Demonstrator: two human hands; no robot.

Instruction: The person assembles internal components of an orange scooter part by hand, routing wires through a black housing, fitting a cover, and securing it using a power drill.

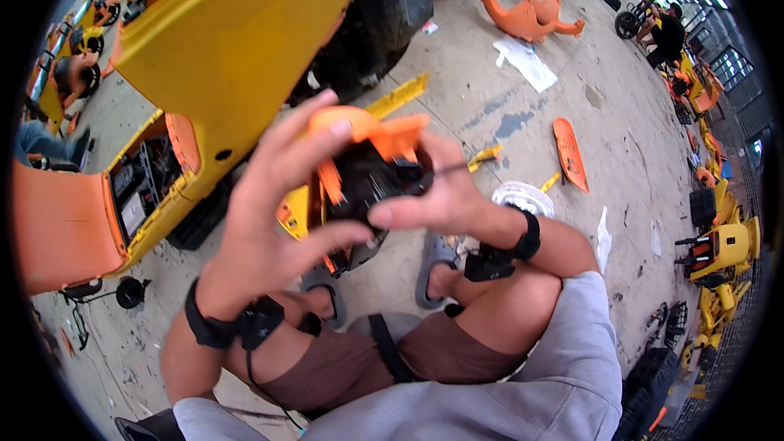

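Observation:
Between my two hands, above my knees, is an orange and black plastic part. It looks like a vehicle housing with an orange shell over a dark inside, and it is smeared by motion. My left hand curves round its left side, fingertips on the orange top and thumb low near the black portion. Gripping the right side, my right hand has its thumb across the black front and its fingers behind. Beneath the part, a yellow piece and dark items show only partly.
A large yellow vehicle body with an open compartment stands close on my left. An orange body piece, white paper and a long orange panel lie on the floor. Yellow parts line the right. Another person sits far right.

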